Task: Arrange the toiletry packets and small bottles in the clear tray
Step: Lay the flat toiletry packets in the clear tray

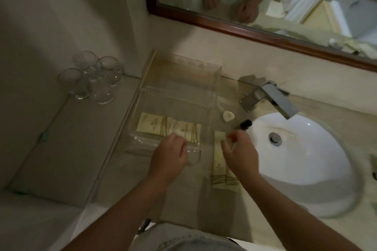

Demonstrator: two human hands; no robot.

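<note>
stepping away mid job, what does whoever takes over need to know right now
Left hand: at the clear tray's near rim, grip unclear.
Right hand: open, over the packets on the counter.
Done: what look like two packets in the tray.
Left: the counter packets and the small dark bottle by the sink go in.

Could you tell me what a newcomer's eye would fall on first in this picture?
The bright white sink at the right stands out most against the dim counter. At the centre, the left hand sits at the near edge of the clear tray, which holds cream packets, while the right hand hovers over loose packets on the counter beside it. A cluster of glasses stands at the far left.
</note>
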